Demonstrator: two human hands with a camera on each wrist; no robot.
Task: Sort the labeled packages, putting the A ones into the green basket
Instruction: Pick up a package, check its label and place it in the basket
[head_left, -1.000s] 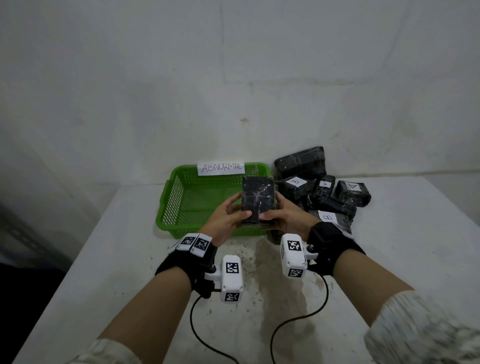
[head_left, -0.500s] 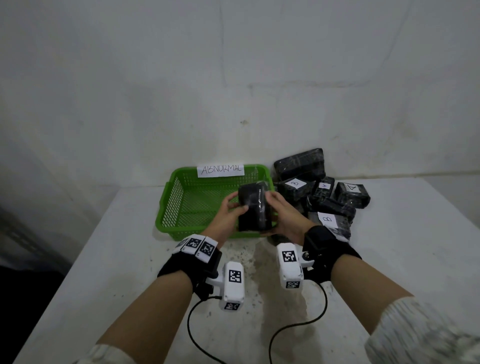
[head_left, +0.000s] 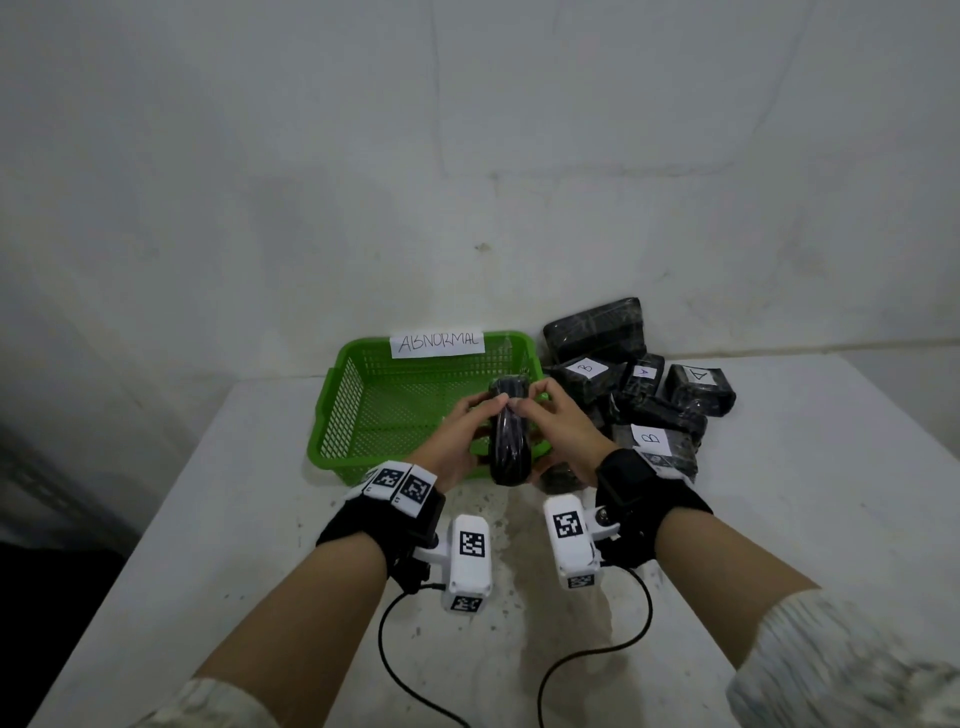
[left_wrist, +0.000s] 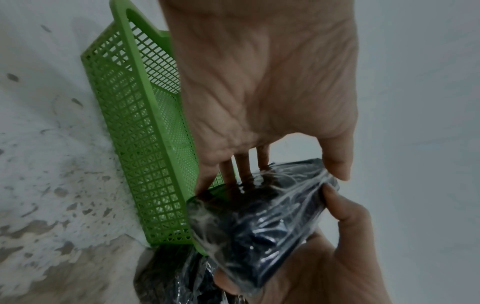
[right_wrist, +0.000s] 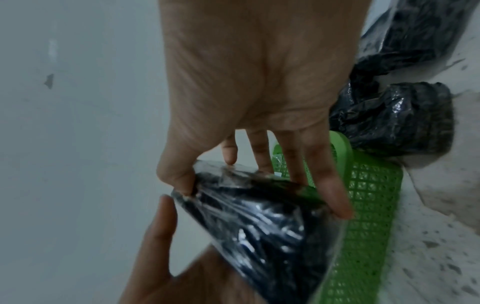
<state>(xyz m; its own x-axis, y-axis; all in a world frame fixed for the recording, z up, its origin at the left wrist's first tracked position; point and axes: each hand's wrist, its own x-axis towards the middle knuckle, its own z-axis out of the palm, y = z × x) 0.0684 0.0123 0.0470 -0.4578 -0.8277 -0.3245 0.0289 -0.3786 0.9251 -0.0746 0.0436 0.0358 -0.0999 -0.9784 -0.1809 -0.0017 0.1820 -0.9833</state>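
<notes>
Dim, flat, cool indoor light, soft shadows, wide-angle bending at head-view edges, wrist views soft and motion-blurred, small glints on the black package wrap (right_wrist: 259, 226)

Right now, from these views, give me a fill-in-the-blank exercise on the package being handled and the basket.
1. The black package is held by ____ hands, the left hand and the right hand.
2. The paper label on the far wall of the green basket reads ____.
3. The pile of packages lies to the ____ of the basket.
4. The package nearest the right wrist shows a label with the letter ____.

Missing words: both; ABNORMAL; right; B
</notes>
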